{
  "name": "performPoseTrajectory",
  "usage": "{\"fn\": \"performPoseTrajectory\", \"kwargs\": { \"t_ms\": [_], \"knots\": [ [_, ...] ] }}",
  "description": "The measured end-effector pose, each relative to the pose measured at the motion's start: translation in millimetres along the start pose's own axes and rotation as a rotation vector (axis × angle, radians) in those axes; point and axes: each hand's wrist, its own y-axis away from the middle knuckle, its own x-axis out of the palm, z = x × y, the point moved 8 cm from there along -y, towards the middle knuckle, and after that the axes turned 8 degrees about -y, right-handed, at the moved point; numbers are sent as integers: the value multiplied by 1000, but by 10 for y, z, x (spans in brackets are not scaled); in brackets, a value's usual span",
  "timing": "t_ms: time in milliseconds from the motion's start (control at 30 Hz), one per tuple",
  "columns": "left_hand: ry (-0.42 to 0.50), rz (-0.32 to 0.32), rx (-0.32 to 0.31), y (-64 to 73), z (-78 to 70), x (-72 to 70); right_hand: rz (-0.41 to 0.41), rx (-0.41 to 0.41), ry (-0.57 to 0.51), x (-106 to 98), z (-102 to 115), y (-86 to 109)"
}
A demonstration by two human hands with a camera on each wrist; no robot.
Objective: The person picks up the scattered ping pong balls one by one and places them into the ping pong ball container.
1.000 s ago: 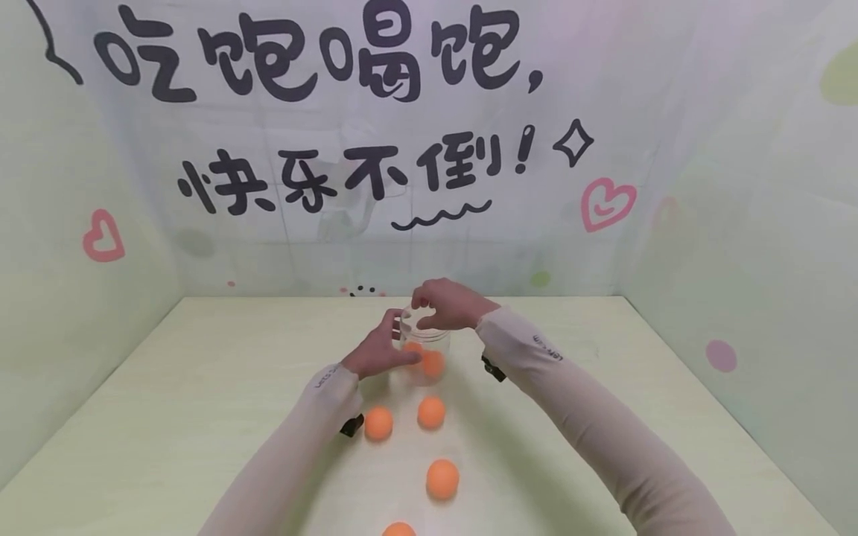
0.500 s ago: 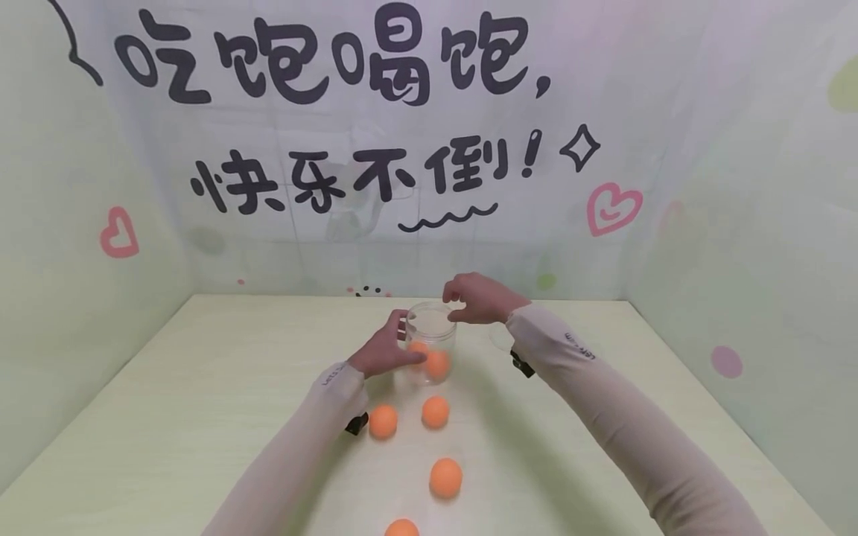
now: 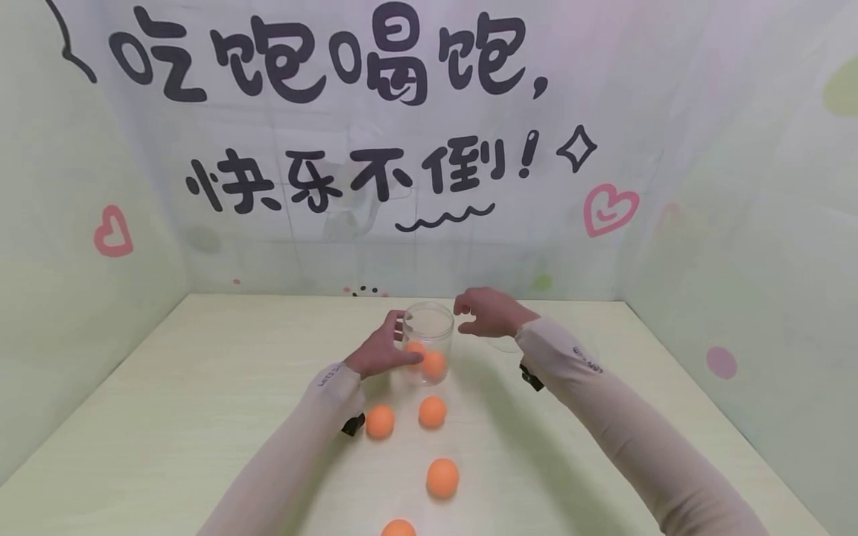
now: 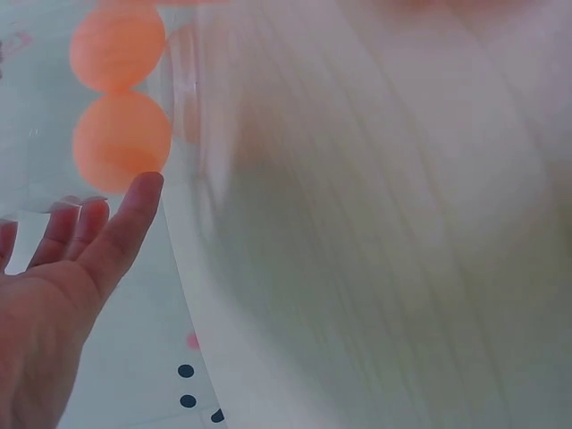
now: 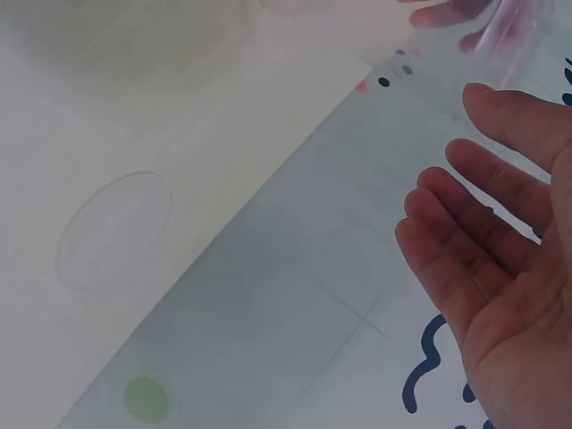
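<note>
A clear jar (image 3: pixel 436 331) stands upright on the table, with orange ping-pong balls (image 4: pixel 121 141) inside it. My left hand (image 3: pixel 383 351) holds the jar from its left side, thumb across the front and fingers around the far side. Just right of the jar's rim is my right hand (image 3: pixel 492 311), apart from it; its fingers are loosely bent and hold nothing, as the right wrist view of that hand (image 5: pixel 500 241) confirms. A thin, clear round lid (image 5: pixel 114 228) lies flat on the table, partly hidden behind the right forearm in the head view.
Several loose orange balls lie in front of the jar: one ball (image 3: pixel 380 422) by the left wrist, another ball (image 3: pixel 432 412) beside it, a nearer ball (image 3: pixel 443 478), and a last one (image 3: pixel 398 529) cut by the frame edge. Printed walls (image 3: pixel 402 260) border the pale table (image 3: pixel 201 387).
From over the jar's mouth, my right hand has moved right, then sunk a little beside the rim. The left hand and the jar stay in place. The lid has come partly into sight.
</note>
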Motion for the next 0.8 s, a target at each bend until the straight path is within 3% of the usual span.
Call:
{"fn": "performPoseTrajectory", "kwargs": {
  "t_ms": [233, 433, 800],
  "knots": [
    [7, -3, -3, -11, 42, 8, 18, -13, -7, 227, -89, 63],
    [-2, -7, 26, -2, -22, 3, 20, -1, -42, 455, -181, 169],
    [-4, -4, 21, 11, -13, -2, -3, -45, -112, 724, -128, 398]
  ]
}}
